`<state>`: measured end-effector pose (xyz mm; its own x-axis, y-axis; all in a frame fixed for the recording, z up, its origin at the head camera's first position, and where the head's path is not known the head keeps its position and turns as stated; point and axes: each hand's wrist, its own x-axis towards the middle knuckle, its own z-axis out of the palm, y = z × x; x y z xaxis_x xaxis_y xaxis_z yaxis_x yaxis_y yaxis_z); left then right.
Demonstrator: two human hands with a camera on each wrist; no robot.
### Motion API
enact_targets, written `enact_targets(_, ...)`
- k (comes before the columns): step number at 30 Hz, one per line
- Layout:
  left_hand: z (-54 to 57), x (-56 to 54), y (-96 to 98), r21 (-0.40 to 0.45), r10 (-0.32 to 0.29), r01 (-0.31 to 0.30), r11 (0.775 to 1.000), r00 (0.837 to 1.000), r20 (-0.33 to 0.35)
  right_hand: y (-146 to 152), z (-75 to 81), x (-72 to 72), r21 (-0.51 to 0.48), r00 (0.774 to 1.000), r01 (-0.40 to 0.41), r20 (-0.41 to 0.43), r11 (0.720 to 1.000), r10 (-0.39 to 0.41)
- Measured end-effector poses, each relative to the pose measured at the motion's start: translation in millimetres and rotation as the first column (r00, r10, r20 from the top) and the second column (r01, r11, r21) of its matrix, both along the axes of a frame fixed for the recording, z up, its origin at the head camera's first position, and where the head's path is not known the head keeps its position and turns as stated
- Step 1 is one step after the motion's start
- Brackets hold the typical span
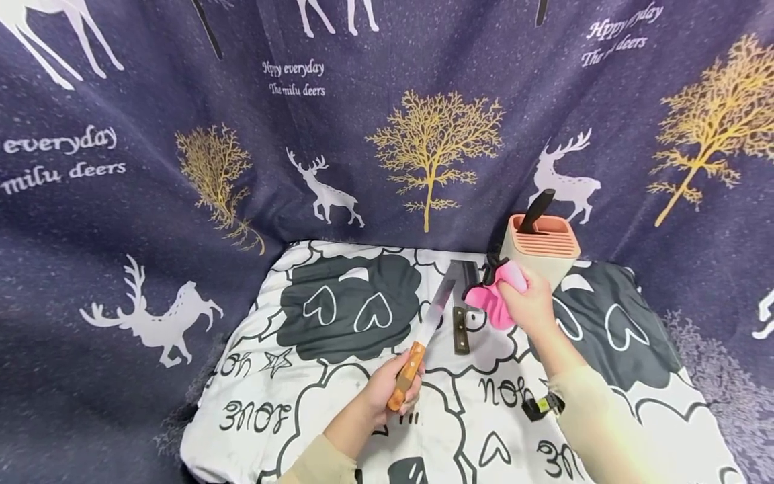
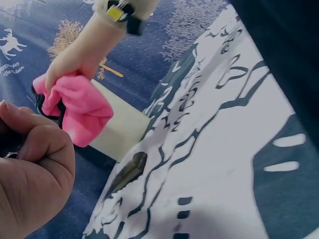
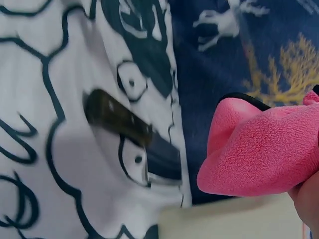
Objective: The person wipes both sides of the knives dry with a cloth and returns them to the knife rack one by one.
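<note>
Holding, left hand (image 1: 383, 388): wooden-handled knife (image 1: 418, 348), blade toward 1 o'clock
Right hand (image 1: 532, 301): gripping pink cloth (image 1: 497, 309)
Cleaver (image 1: 460, 323): handle toward 6 o'clock
Knife block (image 1: 541, 245): 2 o'clock from cleaver

Dark blue drapes (image 1: 151, 67) rise at the far, left and right sides, printed with pale deer (image 1: 329, 195), gold trees (image 1: 431, 168) and white lettering (image 1: 293, 68). They border a cloth-covered counter (image 1: 205, 444), white with black outlines and dark patches (image 1: 347, 339).
</note>
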<state>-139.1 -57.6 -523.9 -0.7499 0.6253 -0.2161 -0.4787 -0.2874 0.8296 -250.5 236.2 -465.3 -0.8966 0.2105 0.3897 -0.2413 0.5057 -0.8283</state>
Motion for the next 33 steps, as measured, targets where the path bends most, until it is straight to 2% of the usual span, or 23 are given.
enact_targets(4, 4.5, -5.1, 2.3, -0.014, 0.000, 0.001, 1.000, 1.000, 0.017, -15.3, -0.5, 28.3, -0.048, 0.995, -0.086, 0.036, 0.995, 0.088)
enact_targets(8, 8.6, -8.9, 8.5, -0.014, -0.012, 0.013, 1.000, 0.999, 0.040, -33.2, -8.0, 47.6, -0.081, 0.979, -0.194, 0.046, 0.978, 0.199)
enact_targets(12, 9.3, -12.4, 15.8, 0.026, -0.045, 0.044, 0.999, 0.997, 0.063, -49.5, -18.7, 57.0, 0.007, 0.960, -0.278, -0.031, 0.960, 0.278)
enact_targets(14, 8.6, -13.4, 18.4, 0.055, -0.070, 0.066, 0.996, 0.995, 0.066, -58.0, -23.1, 60.7, 0.100, 0.935, -0.330, -0.103, 0.939, 0.340)
enact_targets(16, 7.7, -13.9, 20.3, 0.078, -0.089, 0.084, 0.993, 0.994, 0.065, -67.1, -25.9, 64.1, 0.211, 0.892, -0.377, -0.179, 0.902, 0.415)
enact_targets(19, 8.2, -13.2, 21.6, 0.081, -0.096, 0.092, 0.992, 0.994, 0.054, -78.2, -30.8, 68.7, 0.342, 0.836, -0.396, -0.251, 0.852, 0.489)
enact_targets(22, 8.8, -11.3, 21.7, 0.066, -0.093, 0.090, 0.994, 0.995, 0.040, -83.7, -35.2, 71.1, 0.423, 0.805, -0.378, -0.289, 0.824, 0.518)
enact_targets(26, 7.2, -8.9, 21.8, 0.059, -0.098, 0.096, 0.994, 0.995, 0.025, -83.5, -40.1, 72.0, 0.476, 0.799, -0.333, -0.315, 0.814, 0.512)
enact_targets(33, 6.7, -5.5, 23.6, 0.049, -0.102, 0.101, 0.994, 0.995, 0.015, -77.5, -43.7, 69.3, 0.471, 0.819, -0.335, -0.283, 0.816, 0.500)
